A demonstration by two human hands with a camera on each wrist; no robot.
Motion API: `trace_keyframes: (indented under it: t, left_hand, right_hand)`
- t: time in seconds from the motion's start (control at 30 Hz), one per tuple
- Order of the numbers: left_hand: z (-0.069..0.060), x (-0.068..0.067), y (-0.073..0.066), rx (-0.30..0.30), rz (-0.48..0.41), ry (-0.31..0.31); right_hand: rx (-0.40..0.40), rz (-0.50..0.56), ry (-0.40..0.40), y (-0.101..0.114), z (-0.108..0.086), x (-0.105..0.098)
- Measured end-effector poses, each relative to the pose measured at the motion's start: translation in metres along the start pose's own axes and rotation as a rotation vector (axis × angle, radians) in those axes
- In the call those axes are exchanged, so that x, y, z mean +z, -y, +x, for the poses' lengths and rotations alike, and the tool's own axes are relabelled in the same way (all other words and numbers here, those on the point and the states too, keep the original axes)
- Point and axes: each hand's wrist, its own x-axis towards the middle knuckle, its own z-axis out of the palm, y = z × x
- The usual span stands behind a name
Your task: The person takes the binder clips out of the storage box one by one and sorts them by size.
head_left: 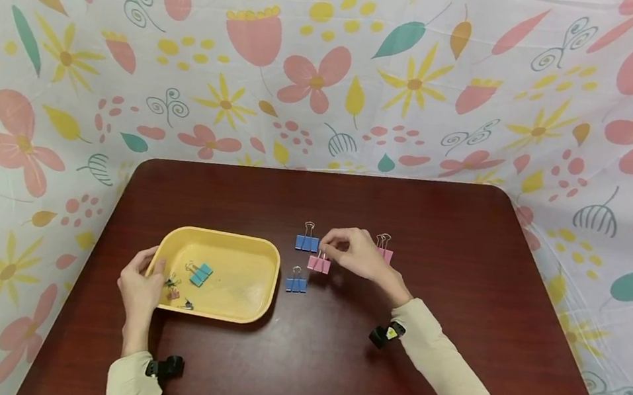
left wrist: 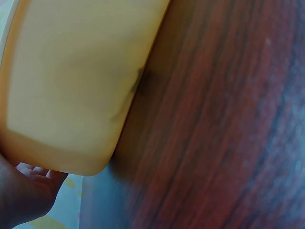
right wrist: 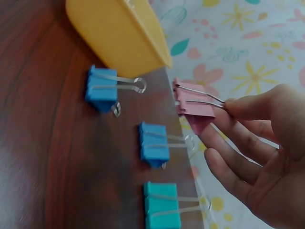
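My right hand (head_left: 358,254) pinches a pink binder clip (right wrist: 193,101) by its wire handle, thumb against fingers, and holds it above the table. Beside it stand two blue binder clips (head_left: 307,244), (head_left: 296,284). A teal binder clip (right wrist: 163,206) shows in the right wrist view; in the head view the hand seems to hide it. My left hand (head_left: 140,286) grips the left rim of a yellow tray (head_left: 235,310), thumb over the edge. Inside the tray lie a larger turquoise binder clip (head_left: 200,274) and several small clips (head_left: 173,294) near its left end.
Pink binder clips (head_left: 385,255) stand to the right of my right hand, partly hidden by it. The dark wooden table (head_left: 317,371) carries everything. A floral cloth (head_left: 334,60) hangs behind the table's far edge and along its sides.
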Motion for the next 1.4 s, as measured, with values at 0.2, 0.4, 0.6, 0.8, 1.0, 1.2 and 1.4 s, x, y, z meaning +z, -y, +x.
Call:
trace_keyframes:
  t: [0.2, 0.4, 0.6, 0.8, 1.0, 1.2, 1.4]
  left_hand:
    - [0.001, -0.002, 0.001, -0.013, -0.01, -0.001]
    - [0.0, -0.002, 0.004, -0.013, -0.011, -0.002]
    - [-0.002, -0.003, 0.005, -0.02, -0.006, -0.006]
    - [-0.003, -0.004, 0.004, -0.028, -0.009, -0.014]
    - [-0.003, -0.003, 0.004, -0.031, -0.002, -0.013]
    - [-0.002, 0.0, 0.002, -0.025, 0.004, -0.014]
    - [0.0, 0.002, 0.0, -0.017, 0.005, -0.012]
  right_hand:
    - [0.002, -0.027, 0.095, -0.013, -0.011, -0.001]
    - [0.015, -0.01, 0.159, -0.022, -0.019, 0.004]
    - [0.033, 0.044, 0.204, -0.029, -0.024, 0.009]
    - [0.035, 0.03, 0.207, -0.035, -0.025, 0.014]
    - [0.039, 0.0, 0.206, -0.039, -0.028, 0.017]
    - [0.056, -0.019, 0.204, -0.037, -0.025, 0.011]
    - [0.014, -0.115, 0.11, -0.021, -0.011, -0.001]
